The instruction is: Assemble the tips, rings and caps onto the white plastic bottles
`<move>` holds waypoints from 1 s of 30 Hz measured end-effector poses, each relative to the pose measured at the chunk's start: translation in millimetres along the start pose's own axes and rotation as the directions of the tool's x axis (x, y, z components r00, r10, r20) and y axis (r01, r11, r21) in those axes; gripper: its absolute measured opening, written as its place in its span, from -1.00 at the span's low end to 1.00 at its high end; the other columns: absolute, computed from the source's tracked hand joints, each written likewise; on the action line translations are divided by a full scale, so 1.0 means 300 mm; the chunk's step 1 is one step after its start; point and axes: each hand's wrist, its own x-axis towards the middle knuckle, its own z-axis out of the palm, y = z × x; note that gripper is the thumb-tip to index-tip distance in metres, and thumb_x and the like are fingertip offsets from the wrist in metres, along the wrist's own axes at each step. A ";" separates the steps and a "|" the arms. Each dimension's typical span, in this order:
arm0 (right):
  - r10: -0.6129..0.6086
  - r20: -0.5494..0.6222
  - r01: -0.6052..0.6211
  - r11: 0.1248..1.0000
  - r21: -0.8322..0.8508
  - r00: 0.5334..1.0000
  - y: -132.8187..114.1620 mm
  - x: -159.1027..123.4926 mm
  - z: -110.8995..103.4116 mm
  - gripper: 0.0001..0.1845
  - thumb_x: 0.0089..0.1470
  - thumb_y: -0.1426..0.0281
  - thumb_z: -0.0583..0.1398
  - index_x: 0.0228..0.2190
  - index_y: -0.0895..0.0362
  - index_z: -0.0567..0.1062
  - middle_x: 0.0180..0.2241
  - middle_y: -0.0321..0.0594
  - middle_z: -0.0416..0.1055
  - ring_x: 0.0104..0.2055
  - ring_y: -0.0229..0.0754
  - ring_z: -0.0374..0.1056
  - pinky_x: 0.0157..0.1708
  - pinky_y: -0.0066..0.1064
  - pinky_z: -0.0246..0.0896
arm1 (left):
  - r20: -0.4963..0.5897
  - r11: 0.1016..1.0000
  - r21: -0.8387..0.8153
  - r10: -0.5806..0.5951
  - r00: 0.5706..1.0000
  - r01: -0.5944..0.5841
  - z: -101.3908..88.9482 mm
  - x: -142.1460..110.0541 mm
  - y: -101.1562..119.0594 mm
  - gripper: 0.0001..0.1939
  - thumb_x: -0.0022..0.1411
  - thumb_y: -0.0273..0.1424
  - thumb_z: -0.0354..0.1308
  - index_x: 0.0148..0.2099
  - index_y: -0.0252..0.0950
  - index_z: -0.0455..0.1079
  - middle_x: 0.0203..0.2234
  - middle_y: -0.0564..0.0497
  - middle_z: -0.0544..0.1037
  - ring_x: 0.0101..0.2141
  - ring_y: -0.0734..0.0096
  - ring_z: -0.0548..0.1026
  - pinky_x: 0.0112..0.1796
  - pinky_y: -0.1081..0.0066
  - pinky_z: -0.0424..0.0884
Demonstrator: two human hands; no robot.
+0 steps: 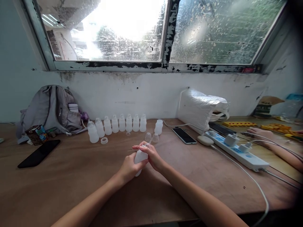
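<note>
A frosted white baby bottle [140, 156] is tilted between my two hands above the table's middle. My left hand [127, 167] wraps round its body. My right hand [153, 157] is closed over the top end, where a clear part shows between the fingers; the exact grip there is partly hidden. Just beyond, two clear dome caps [148, 137] lie on the wood. An uncapped bottle [158, 127] stands behind them. Farther left, several capped bottles [121, 123] form a row, with a white collar ring [104, 140] and a small clear teat [128, 133] in front.
A grey backpack [50, 108], a small carton [36, 135] and a black phone [39, 154] occupy the left. To the right are another phone [184, 135], a white power strip [236, 151] with cables, and a silver bag [201, 108]. Another person's hand [259, 134] rests beyond the strip.
</note>
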 end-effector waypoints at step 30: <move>-0.559 0.117 0.258 0.179 -0.949 0.821 0.167 0.182 -0.293 -0.61 0.07 0.35 -0.02 -0.04 0.12 0.17 -0.13 -0.03 0.20 -0.07 -0.05 0.17 -0.09 -0.20 0.08 | -0.187 0.991 0.117 0.088 0.978 -0.067 -0.116 0.125 -0.169 -0.53 -0.07 -0.31 0.19 -0.08 -0.29 0.22 -0.19 -0.09 0.40 -0.17 0.25 0.38 -0.16 0.28 0.29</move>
